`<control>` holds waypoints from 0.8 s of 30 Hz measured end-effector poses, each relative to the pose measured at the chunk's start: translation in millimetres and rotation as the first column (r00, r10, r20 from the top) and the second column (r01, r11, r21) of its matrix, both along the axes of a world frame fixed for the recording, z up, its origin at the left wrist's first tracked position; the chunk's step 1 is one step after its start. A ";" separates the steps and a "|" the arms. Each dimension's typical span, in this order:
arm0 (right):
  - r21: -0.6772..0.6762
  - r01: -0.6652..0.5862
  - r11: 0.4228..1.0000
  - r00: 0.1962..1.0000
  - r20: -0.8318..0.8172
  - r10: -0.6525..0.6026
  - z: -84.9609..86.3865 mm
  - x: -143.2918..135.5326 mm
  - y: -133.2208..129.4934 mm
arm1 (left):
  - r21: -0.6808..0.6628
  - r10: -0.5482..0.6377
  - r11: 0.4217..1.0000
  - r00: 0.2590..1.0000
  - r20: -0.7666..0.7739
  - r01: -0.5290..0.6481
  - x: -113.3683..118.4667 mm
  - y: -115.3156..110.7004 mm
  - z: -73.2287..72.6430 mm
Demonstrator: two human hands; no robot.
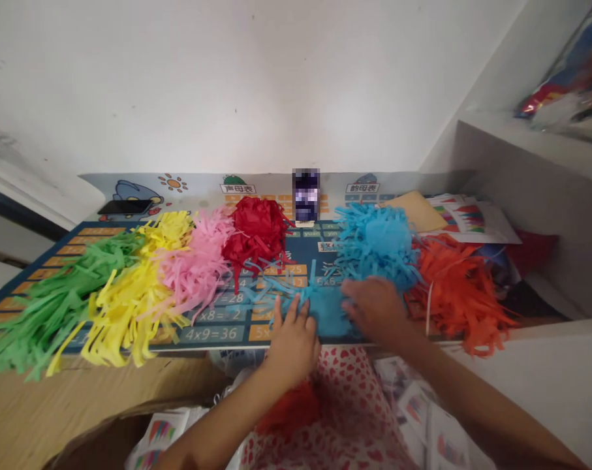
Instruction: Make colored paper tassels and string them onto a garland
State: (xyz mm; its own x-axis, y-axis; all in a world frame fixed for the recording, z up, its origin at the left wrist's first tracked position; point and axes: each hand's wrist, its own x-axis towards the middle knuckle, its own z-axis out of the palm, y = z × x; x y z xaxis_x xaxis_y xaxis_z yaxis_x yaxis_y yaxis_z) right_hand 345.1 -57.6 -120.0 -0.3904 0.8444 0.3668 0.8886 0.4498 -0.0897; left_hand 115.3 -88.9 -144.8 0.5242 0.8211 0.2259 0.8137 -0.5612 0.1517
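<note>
A blue fringed paper tassel (329, 313) lies at the front of the table, its cut strips fanning leftward and up. My left hand (296, 333) rests on its left part, fingers spread and pointing away from me. Over its right end is my right hand (376, 307), blurred, so what its fingers do is unclear. Behind my right hand sits a pile of blue fringed paper (381, 238), with orange fringed paper (465, 287) to its right. Toward the left lie red (255, 232), pink (202, 261), yellow (139, 294) and green fringed paper (75, 287) bundles.
A printed mat (217, 334) with sums covers the table. A phone-like device (306, 196) stands against the wall; a dark phone (125, 207) lies back left. Packets (476, 215) and a tan paper piece (416, 210) are back right. Orange paper (290, 411) lies on my lap.
</note>
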 end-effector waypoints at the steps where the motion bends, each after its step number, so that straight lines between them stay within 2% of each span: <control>1: -0.017 -0.171 0.985 0.985 -0.027 0.170 -6.1 -8.7 -11.0 | -0.010 0.046 0.999 0.999 -0.009 -0.046 -0.4 0.6 4.2; 2: -0.022 -0.269 0.963 0.962 -0.055 0.267 -13.1 -17.1 -20.6 | -0.021 0.104 0.994 0.994 -0.020 -0.104 -3.4 0.8 7.8; 3: -0.029 -0.315 0.949 0.947 -0.076 0.312 -20.5 -24.0 -28.1 | -0.038 0.168 0.985 0.985 -0.033 -0.169 -9.4 0.2 10.3; 7: -0.017 -0.267 0.964 0.956 -0.128 0.262 -41.3 -27.2 -35.2 | -0.121 0.381 0.915 0.923 -0.052 -0.385 -57.0 -9.7 11.7; 9: -0.028 -0.275 0.961 0.953 -0.144 0.268 -43.4 -19.9 -31.7 | -0.055 0.509 0.859 0.861 0.000 -0.508 -78.8 -17.5 11.0; 11: -0.038 -0.300 0.953 0.945 -0.150 0.291 -41.9 -14.3 -28.5 | 0.102 0.596 0.788 0.794 0.123 -0.607 -84.7 -24.0 11.7; 12: -0.031 -0.310 0.950 0.941 -0.153 0.302 -40.5 -12.9 -27.4 | 0.164 0.561 0.792 0.808 0.182 -0.588 -80.2 -25.8 12.3; 13: -0.017 -0.316 0.949 0.938 -0.157 0.309 -39.1 -12.5 -26.6 | 0.197 0.461 0.843 0.861 0.215 -0.500 -71.2 -25.9 12.6; 14: 0.007 -0.314 0.950 0.936 -0.166 0.310 -37.9 -12.9 -26.0 | 0.196 0.305 0.917 0.926 0.223 -0.349 -58.9 -24.4 12.5; 15: 0.031 -0.307 0.951 0.934 -0.182 0.307 -36.9 -13.5 -25.6 | 0.154 0.113 0.977 0.971 0.211 -0.147 -44.9 -21.2 11.5; 16: 0.044 -0.300 0.953 0.931 -0.206 0.302 -36.2 -14.2 -25.2 | 0.100 -0.041 0.995 0.979 0.199 0.022 -31.1 -16.7 9.8; 17: 0.043 -0.298 0.954 0.925 -0.235 0.300 -35.8 -14.5 -24.8 | 0.057 -0.102 0.994 0.975 0.197 0.092 -19.3 -11.2 7.2; 18: 0.027 -0.300 0.953 0.917 -0.266 0.297 -35.8 -14.3 -24.3 | 0.026 -0.108 0.994 0.974 0.197 0.104 -10.6 -5.3 3.9; 20: -0.034 -0.304 0.952 0.909 -0.310 0.279 -36.9 -11.8 -22.6 | -0.005 -0.056 0.998 0.977 0.206 0.058 -5.4 6.1 -3.3; 24: -0.203 -0.235 0.950 0.937 -0.307 0.166 -40.3 -2.8 -14.3 | -0.090 0.031 0.996 0.968 0.250 -0.008 -27.3 23.1 -8.0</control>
